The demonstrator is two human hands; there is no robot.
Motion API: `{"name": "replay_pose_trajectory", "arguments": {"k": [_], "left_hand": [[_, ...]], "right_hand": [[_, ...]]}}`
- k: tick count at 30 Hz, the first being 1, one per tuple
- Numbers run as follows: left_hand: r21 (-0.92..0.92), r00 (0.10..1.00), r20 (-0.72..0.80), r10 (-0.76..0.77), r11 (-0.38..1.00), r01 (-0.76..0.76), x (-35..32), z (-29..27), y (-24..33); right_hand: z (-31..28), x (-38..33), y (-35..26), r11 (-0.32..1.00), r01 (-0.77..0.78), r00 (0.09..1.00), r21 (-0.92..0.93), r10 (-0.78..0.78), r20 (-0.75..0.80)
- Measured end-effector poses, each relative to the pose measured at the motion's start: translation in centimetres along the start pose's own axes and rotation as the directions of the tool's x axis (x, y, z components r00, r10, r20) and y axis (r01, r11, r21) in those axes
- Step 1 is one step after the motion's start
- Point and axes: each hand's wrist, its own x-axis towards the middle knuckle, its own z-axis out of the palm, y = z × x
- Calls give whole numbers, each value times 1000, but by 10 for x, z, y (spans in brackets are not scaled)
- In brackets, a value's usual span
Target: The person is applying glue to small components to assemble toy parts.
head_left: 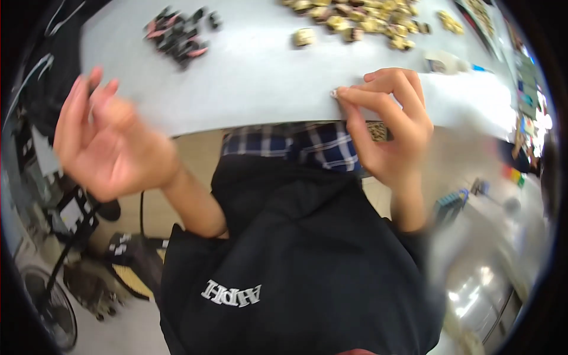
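My right hand (393, 121) is over the near edge of the pale table (248, 89). Its thumb and index finger pinch a tiny whitish, shiny piece (334, 93) too small to name; the other fingers are bent. My left hand (109, 139), blurred by motion, is raised beside the table's left end, palm up. Its fingers curl toward the thumb, and whatever they may hold cannot be made out. Beyond it on the table lies a loose pile of small black and pink pieces (180, 38). Farther right, many small yellowish-gold pieces (370, 18) form a heap, with one (304, 37) apart.
Right of the heap are a small yellow cluster (451, 22), a tray edge (482, 29) and a crumpled clear-white item (447, 62). A dark bag or cloth (56, 65) hangs at the table's left. A wheel (50, 307) stands at lower left; a blue-grey box (449, 204) is at right.
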Motion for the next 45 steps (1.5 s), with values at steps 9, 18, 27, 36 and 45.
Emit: {"name": "replay_pose_trajectory", "arguments": {"k": [9,18,27,36,45], "left_hand": [[159,1000,16,-12,987,9,-3,-13,12],[-350,829,-37,-558,784,512,5,-18,17],[-543,731,330,-598,513,665,-5,-5,39],[-474,602,611,-514,371,798,-22,23,73],[-447,482,648,-590,218,868,-40,49,105]], "right_hand": [[-70,-85,56,796,-586,781,-155,503,-371],[-95,-85,126,605,-795,483,-38,593,-644],[-115,-70,191,789,-614,646,26,522,-558],[-115,-60,128,842,-538,610,41,423,-670],[-65,-35,63,826,-326,761,459,518,-391]]}}
